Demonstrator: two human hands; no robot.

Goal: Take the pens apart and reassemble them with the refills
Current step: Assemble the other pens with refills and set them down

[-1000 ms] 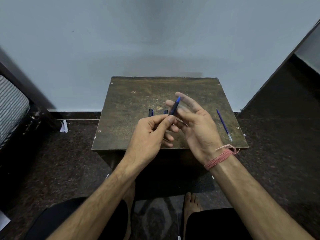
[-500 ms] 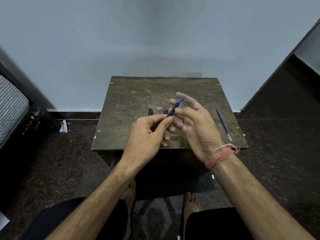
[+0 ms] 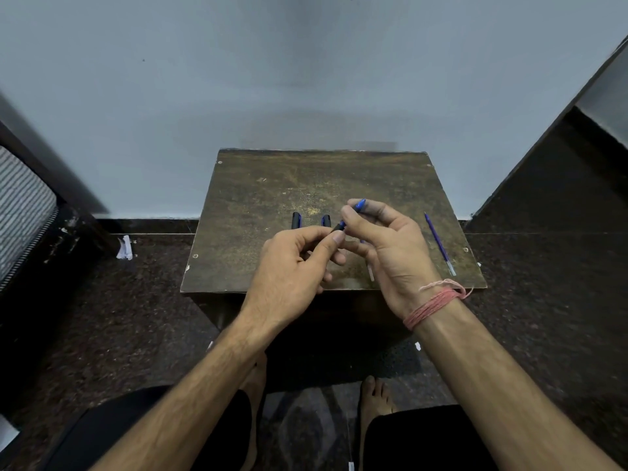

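A: The pen (image 3: 350, 217) is up off the small table (image 3: 258, 205), held between both hands over the table's near middle. The left hand (image 3: 292, 270) pinches the dark lower end between thumb and forefinger; the right hand (image 3: 384, 246) has its fingertips curled round the blue upper end.

B: So which step is this, taking apart or putting back?

A: My reading is a twist or pull at the joint of the barrel. Whether it is coming loose or being tightened, I cannot tell from one look.

B: What else is out?

A: A loose refill (image 3: 439, 244) lies on the right side of the table, well apart from the hands, its clear tip toward the near edge. Two dark pen pieces (image 3: 296, 220) stand out just beyond the left hand's knuckles; they may be caps or whole pens, the rest is hidden. A pale sliver (image 3: 370, 271) shows beside the right palm, possibly another refill.

B: And the next move?

A: If the halves are parting, it calls for opposite turns from the two hands while keeping the barrel straight, so that nothing inside drops to the floor. If it is closing, the refill must already sit inside, and I cannot see that.
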